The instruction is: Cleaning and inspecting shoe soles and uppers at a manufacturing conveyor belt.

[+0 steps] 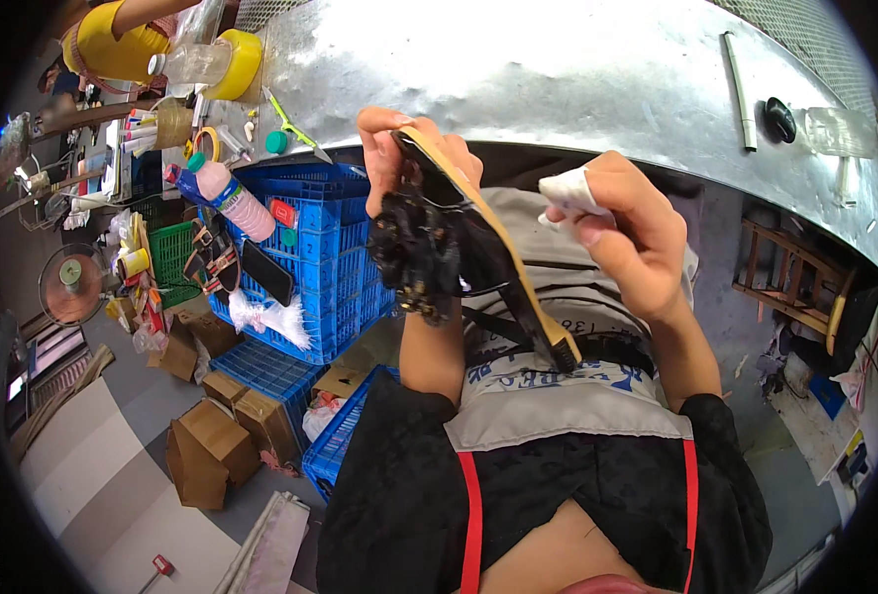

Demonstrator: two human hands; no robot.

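Note:
My left hand (383,163) is closed around the toe end of a black sandal (486,247) with a tan sole edge. The sandal is tilted on its side, with dark ruffled trim to the left and its heel end pointing down toward my apron (558,396). Pinched in my right hand (637,233) is a small folded white cloth or tissue (569,188), held to the right of the sandal and apart from it.
A metal worktable (518,89) spans the far side, bearing a green-handled knife (295,124), a clear bottle (196,64) and a black mouse-like object (779,120). Stacked blue crates (325,267) stand left, with a pink bottle (236,201) and phone (266,273) on top. A wooden stool (790,267) is at right.

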